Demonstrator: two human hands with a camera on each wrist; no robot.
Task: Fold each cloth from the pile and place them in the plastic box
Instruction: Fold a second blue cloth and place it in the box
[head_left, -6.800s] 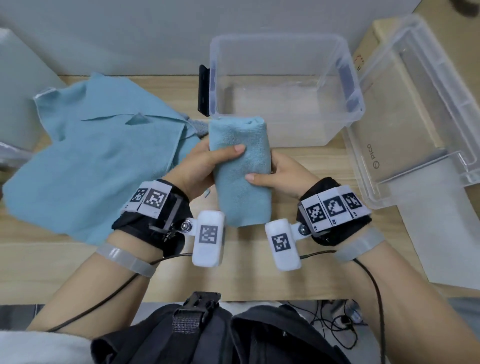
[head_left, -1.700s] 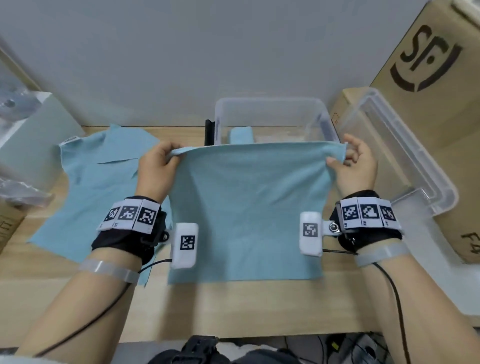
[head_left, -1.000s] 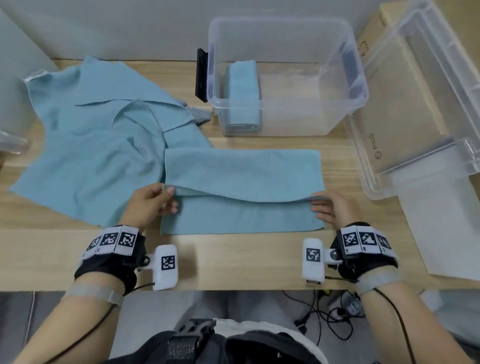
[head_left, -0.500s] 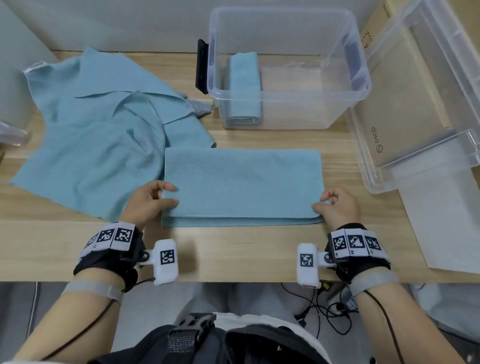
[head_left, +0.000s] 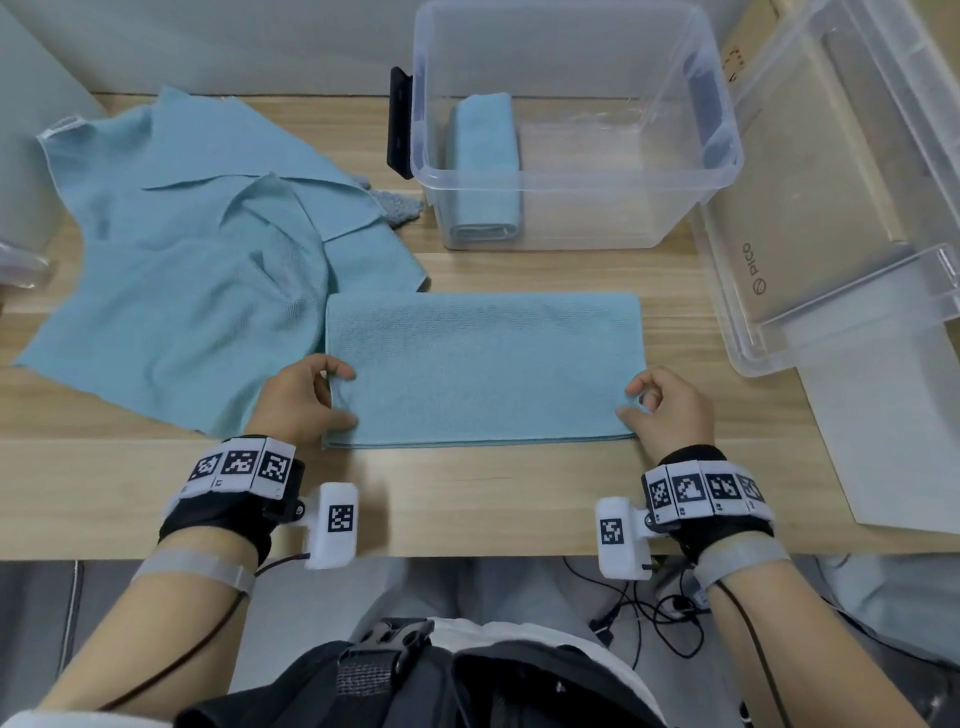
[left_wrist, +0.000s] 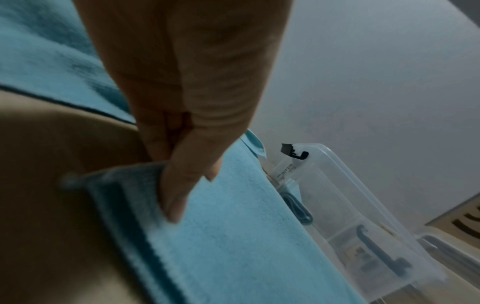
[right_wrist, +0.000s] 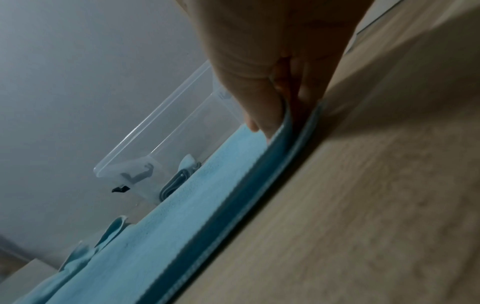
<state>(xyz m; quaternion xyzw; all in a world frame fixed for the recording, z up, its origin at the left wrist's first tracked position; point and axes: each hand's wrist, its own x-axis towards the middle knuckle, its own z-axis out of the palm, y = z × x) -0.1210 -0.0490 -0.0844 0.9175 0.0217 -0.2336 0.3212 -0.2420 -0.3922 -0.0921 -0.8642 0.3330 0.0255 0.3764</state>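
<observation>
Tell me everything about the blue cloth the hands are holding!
The cloth is light blue and fuzzy, like a soft towel. It is folded in half into a long rectangle and lies flat on the wooden table, in front of the plastic box. The left hand pinches its left end, the right hand its right end.

Wooden tabletop and clutter at its edges

A clear lid leans on a cardboard box at right — black cables hang below the front edge.
</observation>
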